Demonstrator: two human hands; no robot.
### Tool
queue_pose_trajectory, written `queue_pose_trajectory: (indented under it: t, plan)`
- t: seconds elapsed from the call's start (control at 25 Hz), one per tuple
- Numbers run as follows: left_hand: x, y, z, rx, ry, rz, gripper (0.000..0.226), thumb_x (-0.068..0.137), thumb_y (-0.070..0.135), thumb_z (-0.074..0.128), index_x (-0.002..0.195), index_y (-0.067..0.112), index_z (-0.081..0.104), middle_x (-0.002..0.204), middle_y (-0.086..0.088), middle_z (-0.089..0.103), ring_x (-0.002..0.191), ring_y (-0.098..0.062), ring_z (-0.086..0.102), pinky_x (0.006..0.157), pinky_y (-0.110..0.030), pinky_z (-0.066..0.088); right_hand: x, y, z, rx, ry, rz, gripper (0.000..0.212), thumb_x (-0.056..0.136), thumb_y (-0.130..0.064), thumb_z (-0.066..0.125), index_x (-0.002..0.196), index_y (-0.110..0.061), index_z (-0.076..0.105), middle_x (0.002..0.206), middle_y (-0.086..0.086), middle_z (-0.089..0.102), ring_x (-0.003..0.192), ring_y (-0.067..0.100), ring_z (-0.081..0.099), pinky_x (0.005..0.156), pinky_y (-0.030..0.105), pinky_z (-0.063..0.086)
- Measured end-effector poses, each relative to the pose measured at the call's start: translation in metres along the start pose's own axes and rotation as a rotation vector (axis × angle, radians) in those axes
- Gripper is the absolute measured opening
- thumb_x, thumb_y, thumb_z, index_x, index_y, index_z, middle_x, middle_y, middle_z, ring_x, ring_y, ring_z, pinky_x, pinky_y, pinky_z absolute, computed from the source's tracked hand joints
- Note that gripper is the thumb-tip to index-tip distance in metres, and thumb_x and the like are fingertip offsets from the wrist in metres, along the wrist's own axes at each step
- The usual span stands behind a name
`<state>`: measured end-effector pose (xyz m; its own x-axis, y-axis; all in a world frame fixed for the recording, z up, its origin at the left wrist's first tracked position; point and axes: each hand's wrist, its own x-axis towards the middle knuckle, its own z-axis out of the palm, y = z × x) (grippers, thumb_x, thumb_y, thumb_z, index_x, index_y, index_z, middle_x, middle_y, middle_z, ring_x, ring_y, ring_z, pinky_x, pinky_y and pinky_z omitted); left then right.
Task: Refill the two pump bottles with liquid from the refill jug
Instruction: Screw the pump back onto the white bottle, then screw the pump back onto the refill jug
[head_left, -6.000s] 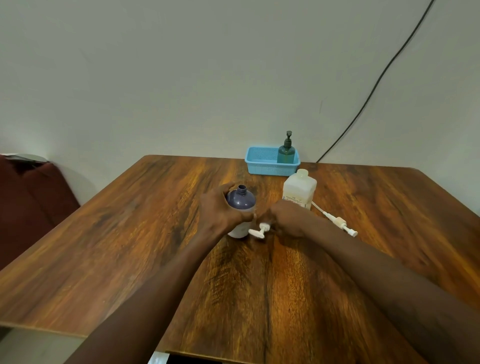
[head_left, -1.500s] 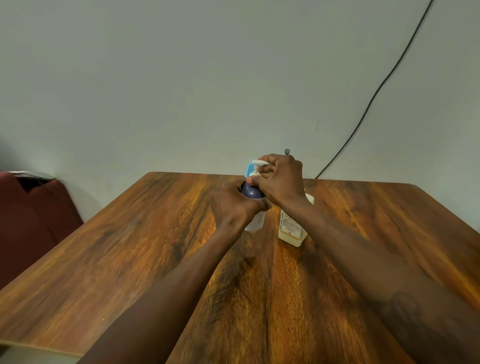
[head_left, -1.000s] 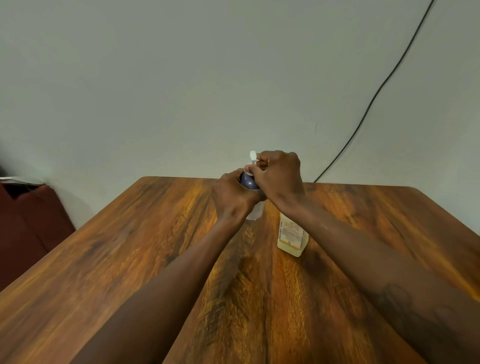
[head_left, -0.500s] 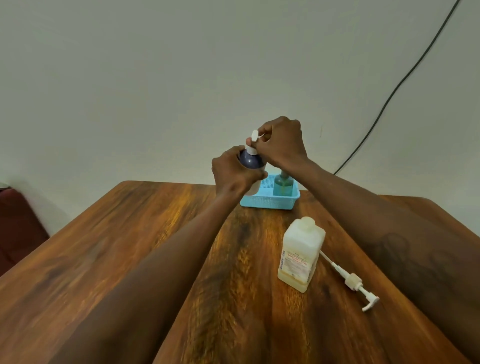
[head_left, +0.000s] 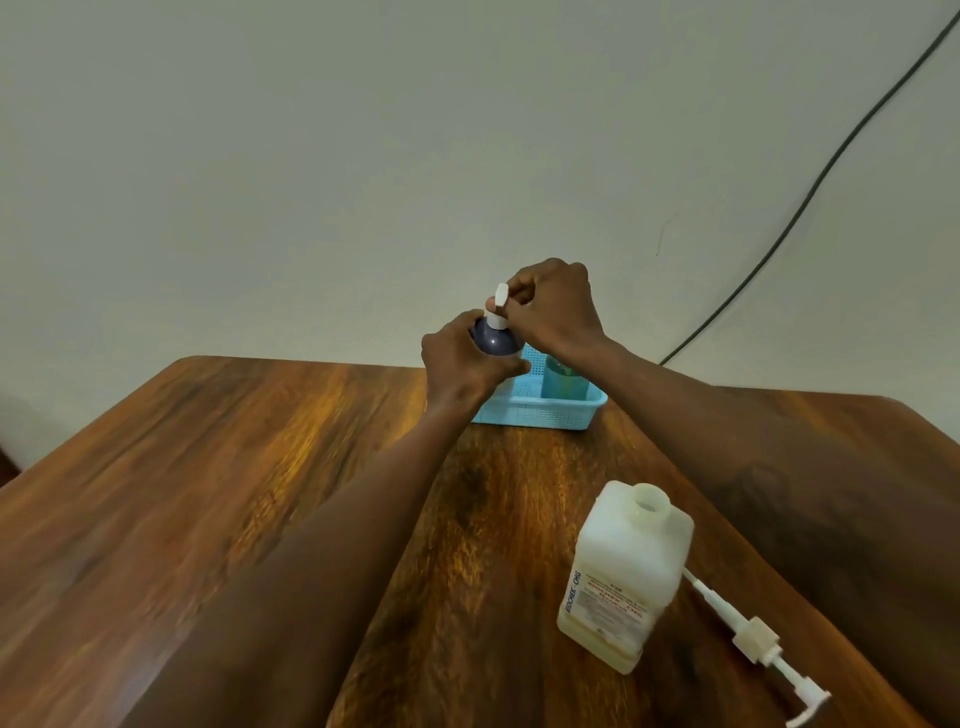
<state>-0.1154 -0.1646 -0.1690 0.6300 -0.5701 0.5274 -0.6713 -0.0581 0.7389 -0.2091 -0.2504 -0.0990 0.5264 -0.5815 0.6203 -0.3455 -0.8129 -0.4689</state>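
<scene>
My left hand (head_left: 460, 364) grips the purple pump bottle (head_left: 492, 336), held up in the air over the blue basket (head_left: 540, 410). My right hand (head_left: 550, 306) is closed on the bottle's white pump head (head_left: 498, 301). The second pump bottle, green (head_left: 563, 382), stands inside the basket, partly hidden behind my right wrist. The white refill jug (head_left: 623, 571) stands uncapped on the table at the front right. Beside the jug lies its white pump with a long tube (head_left: 753, 634).
The wooden table (head_left: 208, 493) fills the lower view, and a plain wall rises behind it. A black cable (head_left: 810, 192) runs down the wall at the right. Both my forearms cross the table's middle.
Both hands have carried the purple bottle away from the table middle to above the basket. The view tilted down, so the jug and loose pump now show in front.
</scene>
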Motion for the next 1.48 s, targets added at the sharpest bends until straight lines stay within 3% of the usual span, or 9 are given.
queue_pose_trajectory:
  t: [0.16,0.36,0.56,0.68,0.8,0.92,1.12,1.32,1.48]
  plan:
    - [-0.005,-0.014,0.009,0.082,-0.038,-0.051,0.055,0.052,0.052,0.093,0.096,0.027,0.072,0.083,0.017,0.063,0.067,0.003,0.058,0.066,-0.014,0.044,-0.004,0.013,0.015,-0.02,-0.043,0.043,0.007,0.08,-0.024,0.077,0.078,-0.019,0.082,0.075,-0.003,0.076,0.068,0.01,0.068,0.07,0.034,0.061]
    - [0.0,-0.009,0.006,0.152,-0.136,-0.105,0.064,0.053,0.05,0.095,0.104,0.019,0.071,0.095,0.007,0.07,0.077,-0.009,0.059,0.062,-0.013,0.035,-0.013,0.015,0.009,0.006,-0.049,0.074,0.012,0.082,-0.028,0.079,0.082,-0.016,0.083,0.075,-0.001,0.076,0.066,0.01,0.068,0.068,0.027,0.058]
    - [-0.017,0.014,-0.02,0.233,-0.274,-0.19,0.096,0.068,0.049,0.091,0.146,0.013,0.046,0.144,-0.009,0.057,0.127,-0.027,0.052,0.099,-0.033,0.042,-0.036,0.009,-0.02,0.029,-0.051,0.1,0.009,0.082,-0.023,0.081,0.082,-0.014,0.081,0.076,-0.002,0.075,0.067,0.007,0.068,0.071,0.023,0.057]
    - [-0.043,0.036,-0.043,0.267,-0.26,-0.12,0.087,0.077,0.045,0.086,0.148,0.014,0.045,0.148,-0.008,0.055,0.132,-0.027,0.051,0.104,-0.034,0.041,-0.056,0.002,-0.043,0.022,-0.044,0.115,0.012,0.083,-0.02,0.08,0.092,-0.013,0.081,0.089,0.001,0.078,0.076,0.008,0.068,0.074,0.018,0.056]
    - [-0.071,0.061,-0.061,0.125,-0.232,-0.089,0.075,0.08,0.058,0.079,0.139,0.019,0.057,0.14,-0.003,0.063,0.12,-0.018,0.061,0.088,-0.021,0.043,-0.083,-0.003,-0.07,0.011,-0.058,0.143,0.016,0.083,-0.016,0.079,0.098,-0.012,0.08,0.101,0.002,0.077,0.088,0.012,0.069,0.076,0.016,0.055]
    - [-0.106,0.085,-0.073,-0.152,-0.386,-0.137,0.077,0.078,0.074,0.069,0.14,0.029,0.058,0.135,0.005,0.064,0.116,-0.011,0.062,0.085,-0.017,0.055,-0.115,-0.003,-0.1,0.01,-0.078,0.142,0.017,0.082,-0.005,0.074,0.097,-0.012,0.08,0.097,0.003,0.077,0.085,0.013,0.071,0.082,0.026,0.06]
    - [-0.169,0.1,-0.078,-0.354,-0.541,-0.145,0.096,0.063,0.083,0.072,0.145,0.038,0.05,0.145,0.003,0.06,0.125,-0.012,0.06,0.105,-0.044,0.053,-0.178,0.002,-0.15,-0.067,-0.107,0.226,0.007,0.084,-0.008,0.076,0.088,-0.014,0.078,0.086,0.0,0.074,0.069,0.005,0.062,0.066,0.013,0.053]
    - [-0.214,0.11,-0.07,-0.156,-0.463,-0.129,0.122,0.051,0.082,0.082,0.155,0.041,0.032,0.153,0.006,0.049,0.128,-0.015,0.054,0.104,-0.039,0.051,-0.242,-0.003,-0.18,-0.221,-0.441,0.209,0.008,0.09,-0.004,0.069,0.09,-0.008,0.076,0.084,-0.004,0.063,0.07,0.009,0.056,0.049,0.004,0.04]
    - [-0.233,0.116,-0.059,-0.065,-0.291,-0.058,0.098,0.06,0.062,0.09,0.142,0.028,0.05,0.125,0.015,0.056,0.11,-0.006,0.055,0.077,-0.008,0.041,-0.263,0.015,-0.179,-0.37,-0.749,0.134,0.021,0.087,-0.001,0.068,0.093,-0.018,0.079,0.1,-0.008,0.067,0.073,0.005,0.054,0.056,0.011,0.036]
